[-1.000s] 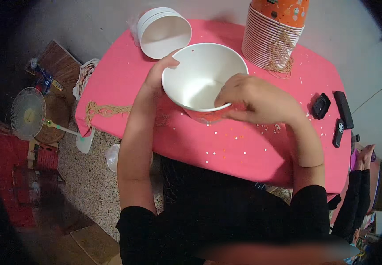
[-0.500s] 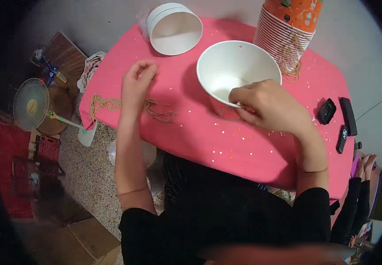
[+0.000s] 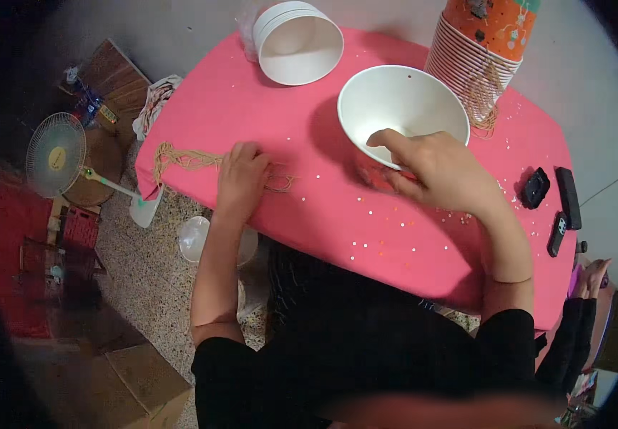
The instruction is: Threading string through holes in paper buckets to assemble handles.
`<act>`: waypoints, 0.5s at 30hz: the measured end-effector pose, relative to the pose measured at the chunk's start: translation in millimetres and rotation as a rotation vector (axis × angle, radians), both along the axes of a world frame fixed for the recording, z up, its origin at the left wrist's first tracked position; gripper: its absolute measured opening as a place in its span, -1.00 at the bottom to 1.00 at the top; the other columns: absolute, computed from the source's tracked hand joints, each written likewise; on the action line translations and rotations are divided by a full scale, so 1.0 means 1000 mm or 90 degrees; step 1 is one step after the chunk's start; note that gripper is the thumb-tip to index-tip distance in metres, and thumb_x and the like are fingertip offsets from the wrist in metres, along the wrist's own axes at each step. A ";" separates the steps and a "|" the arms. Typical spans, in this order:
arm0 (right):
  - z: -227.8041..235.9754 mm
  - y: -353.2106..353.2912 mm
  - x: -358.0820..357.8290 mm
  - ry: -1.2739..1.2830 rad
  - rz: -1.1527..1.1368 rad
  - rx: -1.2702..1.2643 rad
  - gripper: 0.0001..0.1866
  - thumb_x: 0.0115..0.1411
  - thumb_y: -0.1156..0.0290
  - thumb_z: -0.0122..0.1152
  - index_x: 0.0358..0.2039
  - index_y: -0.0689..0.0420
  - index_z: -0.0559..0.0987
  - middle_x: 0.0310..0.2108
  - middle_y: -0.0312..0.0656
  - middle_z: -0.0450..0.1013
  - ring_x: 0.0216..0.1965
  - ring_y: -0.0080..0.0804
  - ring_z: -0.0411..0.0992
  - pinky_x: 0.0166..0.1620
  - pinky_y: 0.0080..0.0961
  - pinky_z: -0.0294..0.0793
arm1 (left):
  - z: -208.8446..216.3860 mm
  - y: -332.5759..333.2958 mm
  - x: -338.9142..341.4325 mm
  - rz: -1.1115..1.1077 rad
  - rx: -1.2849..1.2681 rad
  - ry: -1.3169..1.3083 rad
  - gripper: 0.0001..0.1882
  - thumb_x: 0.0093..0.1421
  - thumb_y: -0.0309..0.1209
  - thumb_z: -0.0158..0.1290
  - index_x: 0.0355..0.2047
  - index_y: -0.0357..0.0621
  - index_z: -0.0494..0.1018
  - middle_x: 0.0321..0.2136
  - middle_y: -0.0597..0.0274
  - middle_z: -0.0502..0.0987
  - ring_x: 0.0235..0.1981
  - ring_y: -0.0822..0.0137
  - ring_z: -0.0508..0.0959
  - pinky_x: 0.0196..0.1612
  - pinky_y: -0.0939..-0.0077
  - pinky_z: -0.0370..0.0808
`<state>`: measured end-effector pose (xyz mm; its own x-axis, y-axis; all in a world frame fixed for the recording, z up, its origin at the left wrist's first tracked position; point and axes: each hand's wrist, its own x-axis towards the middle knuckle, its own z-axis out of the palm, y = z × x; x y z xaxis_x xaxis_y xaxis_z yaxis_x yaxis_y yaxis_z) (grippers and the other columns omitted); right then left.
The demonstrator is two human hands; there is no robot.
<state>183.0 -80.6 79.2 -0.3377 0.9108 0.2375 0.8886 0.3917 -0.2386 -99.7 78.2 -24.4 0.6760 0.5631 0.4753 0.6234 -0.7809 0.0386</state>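
A large paper bucket point(image 3: 373, 114), white inside with a reddish outside, stands tilted slightly toward me on the table. A small hole shows near its far rim. My right hand point(image 3: 441, 171) grips its near right rim, a finger inside and the thumb against the outer wall. On the left, my left hand point(image 3: 243, 179) lies over a bundle of tan cords point(image 3: 180, 157), its fingers bent down together onto them. Cord ends stick out on both sides of that hand; the fingertips are partly hidden.
White buckets point(image 3: 300, 50) lie on their side at the back. A tall bucket stack point(image 3: 473, 61) with cords hanging on it stands back right. A black tray-like piece point(image 3: 535, 188) and a remote point(image 3: 557, 234) lie at right. Small paper dots dot the pink tablecloth point(image 3: 287, 214).
My left hand has come down from above the table onto the cords. The right hand keeps its grip on the bucket. The whole view has shifted slightly.
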 end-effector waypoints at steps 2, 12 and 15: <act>0.002 -0.001 -0.003 -0.010 -0.009 -0.015 -0.62 0.07 0.37 0.18 -0.09 0.08 0.36 -0.61 -0.08 0.46 -0.51 -0.03 0.47 -0.42 -0.15 0.39 | -0.001 0.003 0.003 0.024 0.017 0.040 -0.87 -0.02 -0.45 0.10 -0.41 -0.15 0.51 -0.34 0.15 0.45 -0.21 0.06 0.45 -0.11 0.17 0.39; 0.005 -0.003 -0.004 0.079 0.017 -0.007 -0.57 -0.01 0.35 0.30 -0.11 0.12 0.43 -0.39 -0.03 0.48 -0.33 -0.04 0.47 -0.31 -0.24 0.43 | 0.003 -0.074 0.070 -0.217 -0.151 -0.390 -0.87 0.02 -0.56 0.14 -0.38 -0.20 0.47 -0.42 0.10 0.53 -0.33 0.11 0.54 -0.23 0.29 0.48; 0.008 -0.005 -0.009 0.056 0.088 0.115 -0.54 -0.08 0.35 0.34 -0.13 0.15 0.46 -0.21 -0.03 0.45 -0.17 -0.04 0.44 -0.14 -0.23 0.42 | 0.021 -0.101 0.075 -0.281 -0.227 -0.435 -0.88 0.05 -0.59 0.11 -0.36 -0.22 0.45 -0.44 0.15 0.51 -0.39 0.20 0.54 -0.34 0.43 0.47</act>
<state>173.8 -85.5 86.9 -0.4270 0.7972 0.4269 0.8023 0.5518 -0.2279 -24.9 -23.0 -3.7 0.4994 0.5100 0.7004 0.0193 -0.8147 0.5795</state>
